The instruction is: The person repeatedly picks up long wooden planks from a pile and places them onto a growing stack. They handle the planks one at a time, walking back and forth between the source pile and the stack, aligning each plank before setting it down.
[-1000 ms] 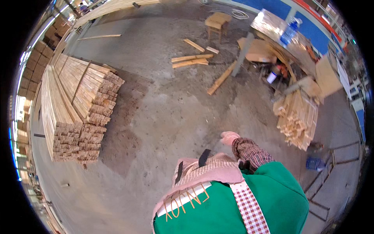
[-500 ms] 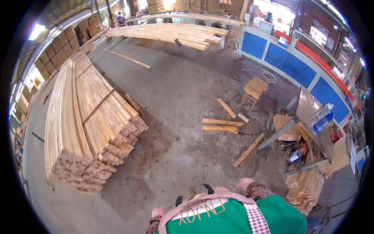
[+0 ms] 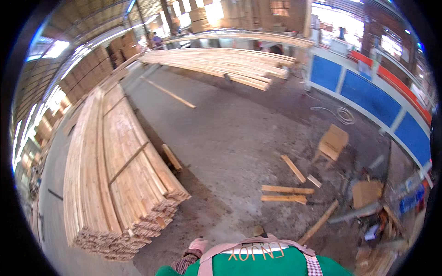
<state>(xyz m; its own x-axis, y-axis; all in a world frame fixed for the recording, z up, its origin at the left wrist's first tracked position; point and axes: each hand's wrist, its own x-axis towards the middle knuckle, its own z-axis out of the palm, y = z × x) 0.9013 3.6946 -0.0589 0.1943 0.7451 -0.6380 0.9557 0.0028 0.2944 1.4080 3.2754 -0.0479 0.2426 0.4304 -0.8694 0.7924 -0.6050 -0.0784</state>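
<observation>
My left hand point(image 3: 199, 244) shows at the lower edge, beside my green apron point(image 3: 262, 264), below a striped brown sleeve. It is small and partly blurred, so I cannot tell how its fingers lie, and nothing shows in it. My right hand is out of sight. Closest to my left hand is a large stack of long wooden strips point(image 3: 115, 170), bound with a dark strap point(image 3: 130, 163). A shoe tip point(image 3: 258, 230) pokes out past the apron. Several short wood pieces point(image 3: 287, 189) lie on the floor ahead to the right.
A small wooden stool point(image 3: 333, 141) stands at right, near a coil of pale hose point(image 3: 345, 116). Behind it runs a long machine with blue panels point(image 3: 373, 94). Another bed of long boards point(image 3: 216, 64) lies across the back. A cardboard box point(image 3: 367, 193) sits at right, and a lone strip point(image 3: 170, 93) crosses the floor.
The scene has shifted rightward and down in the picture as my head turned left. My right hand, visible before at the apron's right side, has left view. My left hand shows more fully.
</observation>
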